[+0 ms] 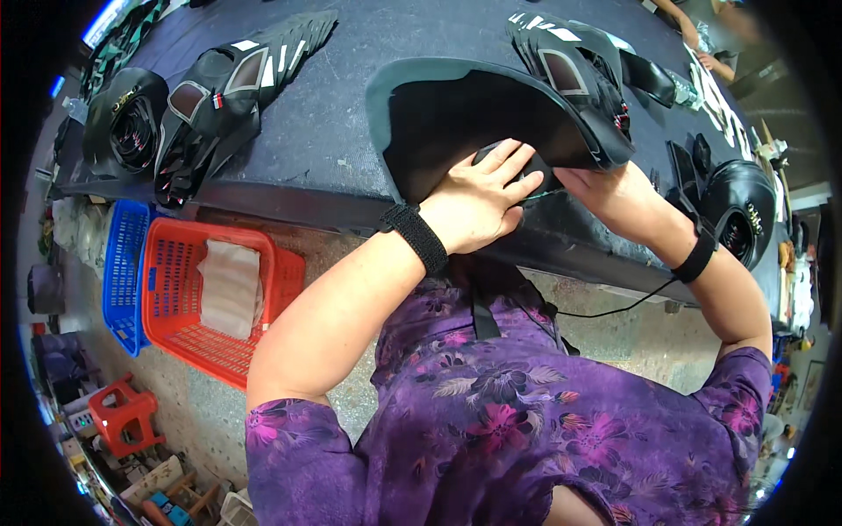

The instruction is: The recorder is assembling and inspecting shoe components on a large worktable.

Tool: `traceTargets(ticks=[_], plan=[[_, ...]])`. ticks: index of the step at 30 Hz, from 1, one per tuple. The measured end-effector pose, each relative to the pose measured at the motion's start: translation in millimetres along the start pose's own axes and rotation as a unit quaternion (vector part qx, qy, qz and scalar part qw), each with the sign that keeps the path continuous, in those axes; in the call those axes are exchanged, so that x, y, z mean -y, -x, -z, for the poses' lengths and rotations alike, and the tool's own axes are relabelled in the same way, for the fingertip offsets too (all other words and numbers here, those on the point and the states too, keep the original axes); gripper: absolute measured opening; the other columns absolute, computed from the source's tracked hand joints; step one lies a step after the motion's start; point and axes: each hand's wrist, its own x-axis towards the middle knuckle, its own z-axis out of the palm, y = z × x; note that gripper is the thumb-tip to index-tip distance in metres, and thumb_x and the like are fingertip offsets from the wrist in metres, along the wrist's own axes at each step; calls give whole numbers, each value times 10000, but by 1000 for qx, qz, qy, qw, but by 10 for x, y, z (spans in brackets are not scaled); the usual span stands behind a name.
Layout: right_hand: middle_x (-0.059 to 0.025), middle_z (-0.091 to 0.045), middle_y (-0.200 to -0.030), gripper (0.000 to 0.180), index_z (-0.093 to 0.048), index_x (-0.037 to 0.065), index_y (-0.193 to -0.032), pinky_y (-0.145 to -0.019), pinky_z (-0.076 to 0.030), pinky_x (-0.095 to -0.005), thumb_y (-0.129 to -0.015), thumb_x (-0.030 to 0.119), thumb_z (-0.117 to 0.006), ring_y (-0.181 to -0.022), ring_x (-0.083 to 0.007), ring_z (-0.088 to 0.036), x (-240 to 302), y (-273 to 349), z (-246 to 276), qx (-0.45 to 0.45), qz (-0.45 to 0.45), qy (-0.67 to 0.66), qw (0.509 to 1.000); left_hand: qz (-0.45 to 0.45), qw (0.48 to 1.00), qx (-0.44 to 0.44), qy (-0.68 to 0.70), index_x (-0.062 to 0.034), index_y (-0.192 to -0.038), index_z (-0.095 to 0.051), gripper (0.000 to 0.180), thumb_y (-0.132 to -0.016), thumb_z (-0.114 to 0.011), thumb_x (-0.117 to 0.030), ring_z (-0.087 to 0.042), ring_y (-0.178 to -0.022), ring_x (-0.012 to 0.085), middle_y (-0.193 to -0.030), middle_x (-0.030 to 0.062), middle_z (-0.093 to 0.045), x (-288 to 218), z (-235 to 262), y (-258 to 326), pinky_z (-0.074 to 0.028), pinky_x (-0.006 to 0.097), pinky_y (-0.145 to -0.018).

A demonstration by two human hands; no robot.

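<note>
Left hand: the left hand (478,206) lies flat w/ fingers spread a bit, pressed down on a small dark piece (517,167) at the table edge. A black band sits on its wrist.
Right hand: the right hand (614,197) is just beside the left, under the edge of the big black sheet (465,110). Its fingers are tucked out of sight, so can't tell if they pinch or lie flat. Black band on this wrist too, w/ a thin black wire hanging from it.
Big black sheet: flat, curved at the corner, lies on the dark table (333,131), right in front of the person, touching both hands.
Black shoe top: one shoe top (579,83) w/ white stripes rests on the sheet, just above the right hand.
More shoe tops: another striped pair (228,96) lies on the table, well to the left.
Round black bits: one (132,123) at far left, one (741,215) at far right.
Floor: red basket (184,324) w/ a pale cloth (230,289) inside; blue basket (123,272) touching it; small red stool (123,412) lower down.
Clothes: purple flower shirt (526,421).
</note>
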Motion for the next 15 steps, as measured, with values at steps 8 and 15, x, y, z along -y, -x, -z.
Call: traceTargets(ticks=[8,15], plan=[[-96,-526,-726,188,-547,7,-717,-858,-365,-332,-620,165,-515,-847,-251,-518,0,-41,11,56,92,185,977,-15,998,68,2,46,-1130,-449,566,-608,-561,-142,-487,-1015,267,-1037,152,-525,-74,149,-237,-287,388,-978],[-86,-517,-717,125,-500,36,-671,-779,-409,-318,-612,144,-520,-809,-242,-521,-94,27,-9,-23,96,134,986,41,990,127,-41,14,-1158,-446,665,-647,-596,-385,-429,-1020,295,-1073,147,-487,-107,100,-384,-296,385,-934]])
